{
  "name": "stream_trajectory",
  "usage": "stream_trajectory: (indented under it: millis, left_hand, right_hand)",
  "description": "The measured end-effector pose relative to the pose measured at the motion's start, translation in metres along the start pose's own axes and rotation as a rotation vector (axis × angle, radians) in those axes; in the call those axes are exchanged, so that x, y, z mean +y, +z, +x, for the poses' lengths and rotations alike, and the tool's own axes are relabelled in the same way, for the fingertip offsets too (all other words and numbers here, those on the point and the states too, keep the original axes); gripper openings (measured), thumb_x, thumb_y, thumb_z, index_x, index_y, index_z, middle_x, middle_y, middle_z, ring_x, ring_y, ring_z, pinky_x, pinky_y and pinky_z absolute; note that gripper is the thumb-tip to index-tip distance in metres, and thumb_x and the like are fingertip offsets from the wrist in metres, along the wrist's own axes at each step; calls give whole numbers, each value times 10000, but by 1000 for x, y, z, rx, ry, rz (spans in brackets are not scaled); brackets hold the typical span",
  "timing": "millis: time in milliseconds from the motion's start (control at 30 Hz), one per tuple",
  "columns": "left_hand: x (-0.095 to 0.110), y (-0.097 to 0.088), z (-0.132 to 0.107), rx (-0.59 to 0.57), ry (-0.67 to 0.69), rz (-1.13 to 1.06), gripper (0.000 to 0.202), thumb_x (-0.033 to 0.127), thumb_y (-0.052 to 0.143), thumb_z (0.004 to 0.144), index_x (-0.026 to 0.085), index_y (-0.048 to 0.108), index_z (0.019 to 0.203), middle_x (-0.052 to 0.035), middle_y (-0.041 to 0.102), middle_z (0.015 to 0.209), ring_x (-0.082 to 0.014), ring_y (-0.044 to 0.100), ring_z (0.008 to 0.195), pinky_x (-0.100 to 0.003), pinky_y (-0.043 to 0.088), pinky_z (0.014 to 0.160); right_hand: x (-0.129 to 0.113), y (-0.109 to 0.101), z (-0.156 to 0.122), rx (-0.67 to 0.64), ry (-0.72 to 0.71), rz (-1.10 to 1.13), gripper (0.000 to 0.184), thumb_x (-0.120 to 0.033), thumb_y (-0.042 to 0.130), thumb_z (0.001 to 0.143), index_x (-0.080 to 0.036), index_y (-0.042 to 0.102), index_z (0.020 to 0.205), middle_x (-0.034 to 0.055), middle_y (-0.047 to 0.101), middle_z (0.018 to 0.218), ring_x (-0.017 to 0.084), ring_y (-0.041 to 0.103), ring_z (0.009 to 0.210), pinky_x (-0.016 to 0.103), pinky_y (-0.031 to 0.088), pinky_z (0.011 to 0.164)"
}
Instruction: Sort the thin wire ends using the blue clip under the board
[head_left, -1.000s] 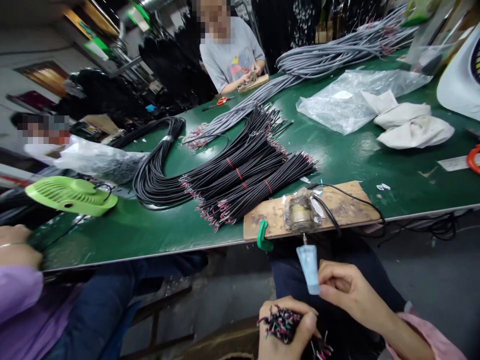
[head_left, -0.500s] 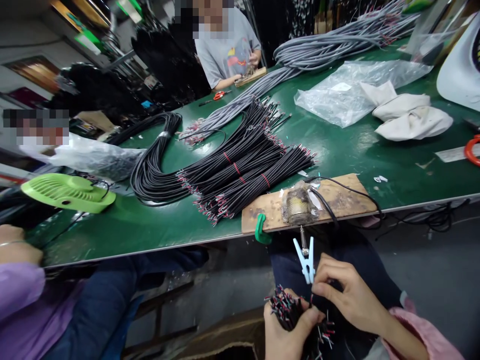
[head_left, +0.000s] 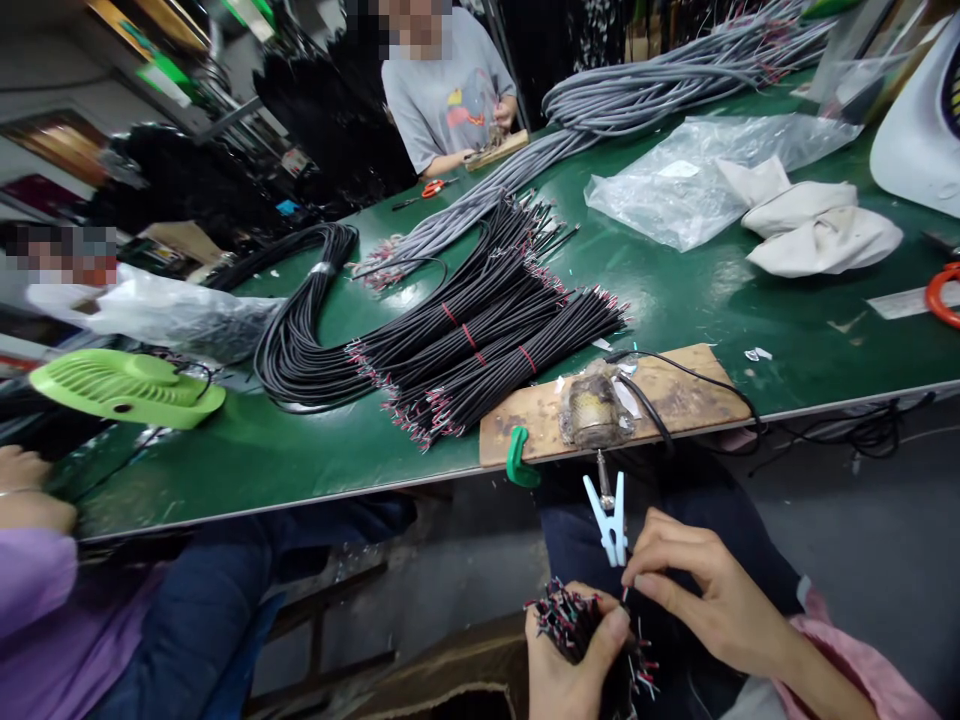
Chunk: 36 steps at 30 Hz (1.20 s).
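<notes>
A bundle of black cables [head_left: 568, 622] with stripped red and white wire ends is wrapped in my left hand [head_left: 574, 655]. My right hand [head_left: 701, 585] pinches the tip of one cable that stands out from the bundle, thumb against forefinger. Just above the hands, a light blue clothespin [head_left: 607, 522] hangs clipped at the metal tip [head_left: 603, 480] of a device bound to a wooden board [head_left: 686, 390]. More cable ends show below my left thumb; the rest of their length is hidden.
Bundles of black cables [head_left: 465, 340] and grey cables [head_left: 637, 100] lie on the green table [head_left: 300, 465]. A green clamp [head_left: 519, 458] grips the board's edge. A green fan [head_left: 127, 388] and a co-worker's arm [head_left: 34, 510] are at left; another person [head_left: 450, 95] sits opposite. Orange-handled scissors [head_left: 943, 295] lie right.
The whole view has shifted slightly. Both hands keep their holds; my right fingers stay pinched at the cable tip, and the clothespin stays in place.
</notes>
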<state>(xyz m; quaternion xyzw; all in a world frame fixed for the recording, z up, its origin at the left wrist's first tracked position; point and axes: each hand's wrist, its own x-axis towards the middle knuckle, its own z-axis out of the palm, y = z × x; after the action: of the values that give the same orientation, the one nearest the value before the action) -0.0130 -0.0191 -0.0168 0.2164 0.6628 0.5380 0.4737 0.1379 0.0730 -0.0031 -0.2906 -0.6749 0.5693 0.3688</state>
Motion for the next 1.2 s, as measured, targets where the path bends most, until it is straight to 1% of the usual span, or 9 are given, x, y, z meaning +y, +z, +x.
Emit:
stream_trajectory:
  millis: [233, 367, 533, 667, 833, 933, 1033, 1133, 1200]
  left_hand:
    - [0, 0, 0, -14, 19, 59, 348, 440, 846, 617, 164, 636, 633, -2, 635, 504, -165, 615, 457, -239, 507, 446]
    - [-1, -2, 0, -32, 16, 10, 313, 407, 839, 647, 163, 644, 674, -2, 642, 520, -151, 600, 442, -227, 490, 425]
    - [-2, -4, 0, -95, 12, -33, 325, 432, 817, 681, 159, 641, 664, -16, 650, 525, -145, 599, 440, -228, 490, 438]
    - [-1, -5, 1, -120, -4, -49, 325, 446, 805, 697, 167, 640, 676, -8, 649, 523, -150, 612, 451, -239, 506, 464]
    - [-2, -4, 0, -106, 10, -10, 330, 450, 807, 692, 167, 639, 672, -17, 658, 560, -146, 616, 491, -215, 468, 442]
    - [-3, -1, 0, -86, 35, 21, 334, 455, 803, 694, 162, 643, 674, -24, 663, 573, -158, 623, 519, -244, 501, 513]
    - [-2, 1, -1, -49, 72, 60, 326, 448, 806, 692, 161, 652, 679, -21, 678, 595, -155, 631, 545, -254, 521, 596]
    - [1, 1, 0, -16, 111, 104, 335, 457, 805, 688, 154, 663, 670, -20, 678, 600, -152, 633, 558, -233, 514, 586]
    - [3, 2, 1, 23, 116, 126, 358, 479, 812, 667, 152, 664, 670, -20, 679, 600, -158, 633, 558, -233, 514, 578]
  right_hand:
    - [-7, 1, 0, 15, -27, -74, 156, -192, 573, 926, -176, 689, 823, 57, 663, 745, 197, 591, 712, 396, 439, 814]
    - [-5, 3, -1, 25, -8, -70, 138, -154, 579, 884, -184, 674, 789, 50, 658, 726, 199, 593, 701, 387, 454, 784]
    - [3, 8, -3, 48, 23, -25, 148, -155, 623, 841, -183, 685, 710, 34, 654, 676, 187, 593, 656, 381, 454, 775]
    - [3, 7, -3, 115, 21, -18, 144, -171, 609, 872, -178, 712, 772, 46, 677, 717, 189, 612, 684, 379, 446, 781]
    - [-5, 7, -2, 109, -24, -45, 105, -181, 636, 868, -180, 720, 805, 46, 662, 706, 192, 597, 676, 368, 449, 724]
    - [-8, 9, -1, 149, -78, -100, 124, -122, 623, 840, -181, 697, 760, 35, 639, 672, 184, 584, 639, 380, 452, 725]
    - [-5, 11, -1, 185, -176, -171, 145, -61, 622, 786, -193, 678, 761, 28, 630, 667, 182, 572, 629, 389, 457, 721]
    - [2, 10, -6, 189, -310, -291, 192, -40, 654, 761, -214, 697, 829, 34, 667, 689, 186, 552, 640, 376, 464, 690]
    - [5, 9, -11, 133, -392, -397, 223, -64, 698, 761, -237, 713, 901, 26, 700, 701, 192, 540, 650, 389, 468, 717]
